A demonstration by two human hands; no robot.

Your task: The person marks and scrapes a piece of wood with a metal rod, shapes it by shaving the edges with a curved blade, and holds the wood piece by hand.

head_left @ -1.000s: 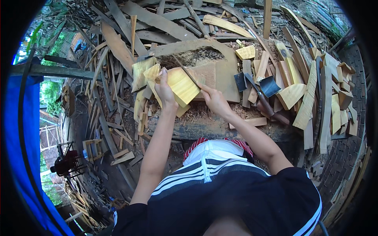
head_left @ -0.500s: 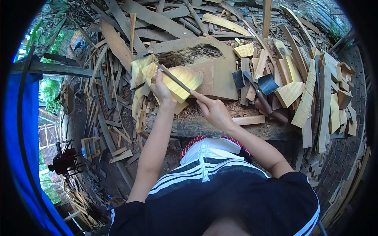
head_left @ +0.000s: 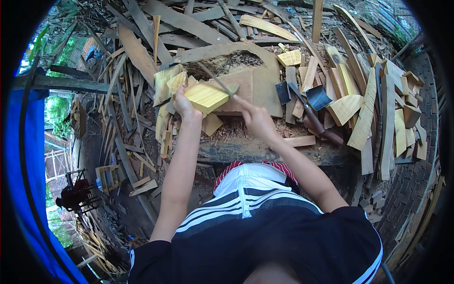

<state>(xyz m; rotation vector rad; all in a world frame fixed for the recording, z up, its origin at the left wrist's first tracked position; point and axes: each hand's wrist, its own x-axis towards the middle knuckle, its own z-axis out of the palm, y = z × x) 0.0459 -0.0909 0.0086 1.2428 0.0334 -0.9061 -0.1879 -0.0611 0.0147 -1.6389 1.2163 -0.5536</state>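
Observation:
My left hand [head_left: 185,105] grips the left end of a yellow wood block [head_left: 207,97] with slanted, cut faces, its thumb up along the end. In my right hand [head_left: 257,122] is the handle of a long narrow metal tool [head_left: 216,79], whose shaft slants up and left behind the block. Whether it is a blade or a file I cannot tell. The tool's near part passes close to the block's right end; whether they touch is unclear. Behind both lies a big hollowed timber [head_left: 265,80] with a flat, paler front face.
On the right of the timber lie a dark-bladed hand tool [head_left: 319,99] with a wooden handle, a holed yellow block [head_left: 289,58] and stacked offcuts [head_left: 363,118]. Long boards [head_left: 184,21] are heaped at the back. Shavings [head_left: 241,132] cover the near ledge. A blue tarp [head_left: 28,156] hangs at far left.
The tool has moved off the block's top face to beyond its far side, its tip now higher. My left hand has shifted left off the tool, and the block has turned slightly.

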